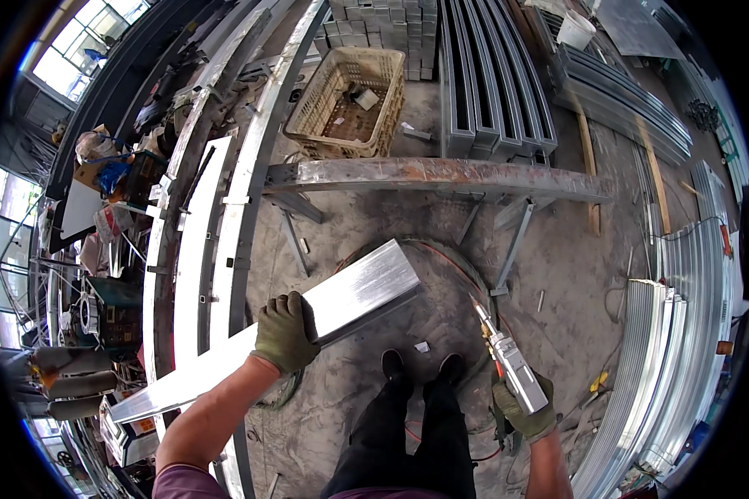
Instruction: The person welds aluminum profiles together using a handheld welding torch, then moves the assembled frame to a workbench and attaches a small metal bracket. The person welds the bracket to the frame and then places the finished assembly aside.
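My left hand (pixel 286 333), in a dark green work glove, is wrapped over the upper edge of a long rectangular steel tube (pixel 359 288). The tube slants up to the right across the metal rails, its far end sticking out over the floor. In my right hand (pixel 526 407), also gloved, is a silver, box-bodied handheld welding gun (pixel 514 371) with a narrow pointed nozzle. Its nozzle points up and to the left, apart from the tube's end. My right fingers close around its body, partly hidden beneath it. An orange-red hose or cable runs near the gun.
A rusty crossbeam (pixel 441 174) on legs spans ahead, with a dirty beige plastic crate (pixel 346 100) beyond it. Long steel rails (pixel 248 183) run along the left. Stacked metal profiles (pixel 641 366) lie to the right, and more channels (pixel 495 75) at the back. Hoses loop around my feet.
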A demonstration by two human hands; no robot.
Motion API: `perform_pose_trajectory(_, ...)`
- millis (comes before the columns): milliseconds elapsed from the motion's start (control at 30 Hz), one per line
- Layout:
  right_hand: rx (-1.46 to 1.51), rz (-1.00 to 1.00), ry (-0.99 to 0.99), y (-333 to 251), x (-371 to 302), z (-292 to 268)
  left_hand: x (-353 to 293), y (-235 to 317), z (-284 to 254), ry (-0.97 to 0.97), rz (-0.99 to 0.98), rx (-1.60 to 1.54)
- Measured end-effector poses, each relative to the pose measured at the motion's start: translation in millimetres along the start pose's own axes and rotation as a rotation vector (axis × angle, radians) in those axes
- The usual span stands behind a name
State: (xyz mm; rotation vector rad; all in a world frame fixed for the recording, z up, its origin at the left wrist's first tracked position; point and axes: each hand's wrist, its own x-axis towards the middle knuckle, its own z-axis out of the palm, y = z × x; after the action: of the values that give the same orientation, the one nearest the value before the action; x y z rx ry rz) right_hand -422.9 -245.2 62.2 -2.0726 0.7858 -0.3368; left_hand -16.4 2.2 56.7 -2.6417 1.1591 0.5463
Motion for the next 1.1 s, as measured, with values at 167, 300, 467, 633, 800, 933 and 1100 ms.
perform_pose_trajectory(167,0.046,0.123,-0.021,-5,1,-5,8,-1,27,0.168,-0.066,-0.03)
perform_pose_trajectory(300,0.02,0.08,-0.049,-6,13,-12,17,-1,40,0.218,-0.05,-0.026)
perform_pose_trajectory(467,0.018,-0.108,-0.096,-1,29,-21,25,0,55,0.164,-0.031,-0.023)
perform_pose_trajectory(633,0.086,-0.147,-0.125,3,39,-29,49,-24,28,-0.121,0.017,-0.367)
perform_pose_trajectory(800,0.141,-0.073,-0.184,6,44,-25,83,-19,2,-0.449,-0.018,-0.266)
perform_pose_trajectory(933,0.161,-0.092,-0.195,1,65,-35,59,-12,11,-0.34,-0.069,-0.307)
perform_pose_trajectory(1100,0.309,-0.039,-0.272,21,93,-49,26,35,0,-0.164,-0.212,-0.205)
